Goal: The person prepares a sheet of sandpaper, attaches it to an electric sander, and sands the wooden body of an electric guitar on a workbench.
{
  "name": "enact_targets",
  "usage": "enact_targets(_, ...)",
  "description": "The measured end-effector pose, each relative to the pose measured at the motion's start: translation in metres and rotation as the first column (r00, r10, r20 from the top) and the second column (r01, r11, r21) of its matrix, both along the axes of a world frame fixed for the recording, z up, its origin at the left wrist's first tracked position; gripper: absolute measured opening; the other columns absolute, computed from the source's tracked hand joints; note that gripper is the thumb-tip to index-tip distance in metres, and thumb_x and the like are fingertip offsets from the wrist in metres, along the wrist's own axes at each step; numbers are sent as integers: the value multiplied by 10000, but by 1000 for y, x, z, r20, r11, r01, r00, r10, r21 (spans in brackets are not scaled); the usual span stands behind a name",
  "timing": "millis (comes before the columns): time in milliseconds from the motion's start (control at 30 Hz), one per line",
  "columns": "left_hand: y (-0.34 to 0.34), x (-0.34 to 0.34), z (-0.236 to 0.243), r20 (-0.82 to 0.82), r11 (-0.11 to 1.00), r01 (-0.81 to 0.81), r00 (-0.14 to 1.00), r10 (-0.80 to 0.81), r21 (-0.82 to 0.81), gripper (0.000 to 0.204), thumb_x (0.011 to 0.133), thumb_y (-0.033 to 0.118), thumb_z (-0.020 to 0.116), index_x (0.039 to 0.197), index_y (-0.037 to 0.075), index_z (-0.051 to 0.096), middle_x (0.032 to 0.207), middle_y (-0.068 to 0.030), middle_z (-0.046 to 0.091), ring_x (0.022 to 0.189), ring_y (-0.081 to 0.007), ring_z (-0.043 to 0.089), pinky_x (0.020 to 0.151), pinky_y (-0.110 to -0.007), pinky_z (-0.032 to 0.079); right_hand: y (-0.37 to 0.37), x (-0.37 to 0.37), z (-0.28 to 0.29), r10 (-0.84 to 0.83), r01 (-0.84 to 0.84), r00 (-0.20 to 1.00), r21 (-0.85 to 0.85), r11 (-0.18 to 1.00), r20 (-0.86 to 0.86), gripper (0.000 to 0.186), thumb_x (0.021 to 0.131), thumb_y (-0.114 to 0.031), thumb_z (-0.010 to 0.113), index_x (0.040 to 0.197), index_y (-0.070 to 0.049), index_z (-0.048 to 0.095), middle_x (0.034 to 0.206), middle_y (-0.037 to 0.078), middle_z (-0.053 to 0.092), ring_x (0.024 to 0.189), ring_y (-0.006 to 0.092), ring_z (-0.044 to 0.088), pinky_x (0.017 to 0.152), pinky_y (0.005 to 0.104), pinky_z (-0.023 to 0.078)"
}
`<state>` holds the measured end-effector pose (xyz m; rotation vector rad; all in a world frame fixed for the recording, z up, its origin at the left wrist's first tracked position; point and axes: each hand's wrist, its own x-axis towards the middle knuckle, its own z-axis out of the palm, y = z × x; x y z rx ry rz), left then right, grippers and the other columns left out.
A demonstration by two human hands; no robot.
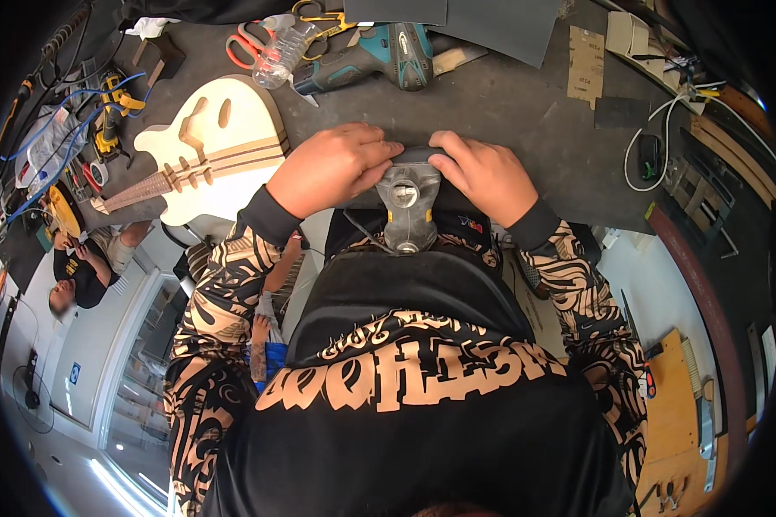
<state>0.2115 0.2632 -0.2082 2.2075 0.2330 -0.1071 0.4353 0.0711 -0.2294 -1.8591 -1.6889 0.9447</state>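
A grey, dusty power sander (pixel 409 205) stands against the bench's near edge, close to my torso, with its flat dark pad (pixel 418 156) facing the bench. My left hand (pixel 332 168) closes on the pad's left end, fingers pressed together along its edge. On the other end, my right hand (pixel 485 177) grips with bent fingers and the thumb on the near side. Whether a sheet of sandpaper lies over the pad, I cannot tell. Left of my left hand lies a pale wooden electric guitar body (pixel 224 142) with dark stripes and a neck.
Beyond my hands lie a teal and black power tool (pixel 379 59), red-handled scissors (pixel 246 45), a clear plastic bottle (pixel 280 65) and dark sheets (pixel 496 26). A brown paper piece (pixel 585 65) and a white cable (pixel 636 159) are at right. Another person (pixel 82 269) works at far left.
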Motion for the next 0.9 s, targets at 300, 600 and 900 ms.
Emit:
enact_targets(300, -5, -10, -5, 51, 999, -14, 999, 16, -32, 390, 881, 16, 807, 1269, -6, 774, 1031, -164, 701, 986, -386, 704, 889, -472, 606, -3, -1, -3, 28, -34, 998, 93, 995, 60, 255, 1075, -293, 753, 1222, -138, 612, 839, 115, 720, 753, 358, 750, 657, 478, 600)
enact_targets(600, -2, -6, -2, 49, 997, 29, 998, -26, -69, 360, 902, -15, 766, 1261, -19, 751, 1044, -158, 659, 1007, -392, 662, 893, -486, 570, 4, 3, 7, 104, -105, 994, 39, 994, 40, 237, 1076, -264, 740, 1173, -131, 570, 818, 120, 710, 721, 370, 739, 632, 488, 588)
enact_targets(900, -3, -4, -3, 59, 995, 20, 998, -14, -96, 280, 923, 0, 772, 1202, -16, 760, 1006, -145, 633, 998, -381, 637, 878, -484, 549, 3, 0, 14, 191, -194, 965, 1, 981, 178, 241, 1065, -253, 738, 1106, -117, 544, 784, 110, 697, 652, 341, 731, 569, 456, 578)
